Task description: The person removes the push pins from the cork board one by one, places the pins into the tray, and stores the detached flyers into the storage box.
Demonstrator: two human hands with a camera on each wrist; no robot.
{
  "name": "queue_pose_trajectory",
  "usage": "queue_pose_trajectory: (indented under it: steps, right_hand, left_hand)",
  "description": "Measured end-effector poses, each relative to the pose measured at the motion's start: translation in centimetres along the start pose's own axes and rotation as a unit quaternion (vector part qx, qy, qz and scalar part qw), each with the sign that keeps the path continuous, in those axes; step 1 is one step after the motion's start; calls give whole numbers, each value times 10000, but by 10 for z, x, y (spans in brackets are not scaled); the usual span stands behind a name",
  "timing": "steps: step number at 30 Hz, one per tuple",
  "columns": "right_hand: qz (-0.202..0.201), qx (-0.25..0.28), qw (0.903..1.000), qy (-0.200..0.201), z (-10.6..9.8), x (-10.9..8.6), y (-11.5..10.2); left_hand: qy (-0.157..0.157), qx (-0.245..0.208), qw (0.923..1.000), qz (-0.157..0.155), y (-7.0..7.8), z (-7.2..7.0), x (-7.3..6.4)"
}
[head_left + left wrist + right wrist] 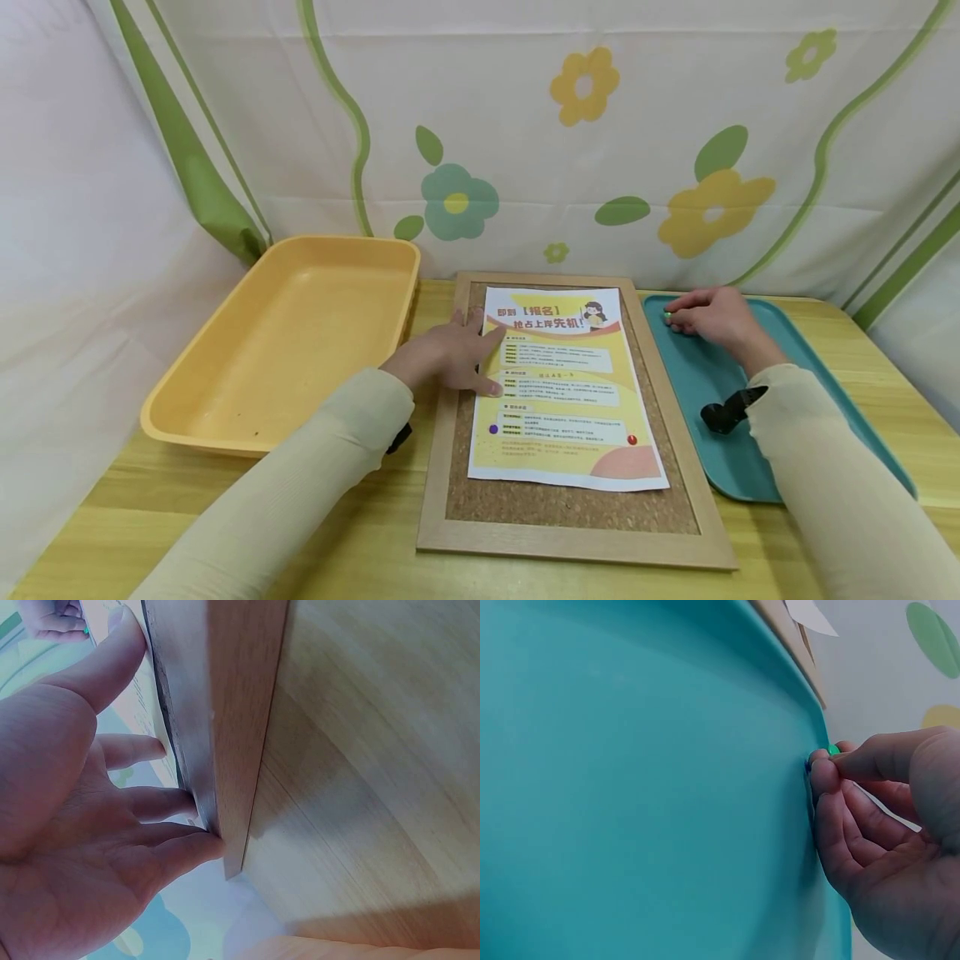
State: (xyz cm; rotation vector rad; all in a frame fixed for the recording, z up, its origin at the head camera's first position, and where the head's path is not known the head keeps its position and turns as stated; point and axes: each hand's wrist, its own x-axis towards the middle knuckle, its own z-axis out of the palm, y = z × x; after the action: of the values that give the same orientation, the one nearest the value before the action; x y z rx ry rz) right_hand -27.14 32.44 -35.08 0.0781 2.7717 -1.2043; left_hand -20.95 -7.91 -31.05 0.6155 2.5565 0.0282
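Observation:
A printed poster lies on a cork board with a wooden frame. A purple pushpin and a red pushpin stick in its lower part. My left hand rests with spread fingers on the poster's left edge and the frame; in the left wrist view, fingertips touch the frame. At the far left corner of the teal tray, my right hand pinches a small green pushpin between thumb and fingers. Its point is hidden.
On the left stands a large yellow tray, close to the board. A floral curtain hangs behind the wooden table. Dark wrist gear on the right arm hangs over the teal tray.

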Motion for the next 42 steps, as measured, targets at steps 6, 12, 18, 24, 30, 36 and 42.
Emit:
queue_pose_trajectory:
  steps: [6,12,18,24,30,36,42]
  right_hand:
    - [9,-3,10000,-55,0,0,1]
    - [80,-109,9998,-154,0,1,1]
    - [146,-30,9997,-199,1,2,2]
    - [339,306,9987,-217,0,2,3]
    - [435,499,9976,-214,-1,3,3]
    - [441,451,9978,-214,-1,4,3]
    - [459,369,9981,-198,-1,5,3]
  left_hand:
    - [29,11,10000,-4,0,-1,1]
    - [13,7,10000,-10,-1,-1,2]
    - [-3,2,10000,-8,-1,-1,1]
    - [-26,-31,10000,-19,-1,0,2]
    - [-19,-113,9999,-26,0,1,1]
    - [23,-86,10000,11,0,1,0]
    - [0,-90,10000,-28,0,0,0]
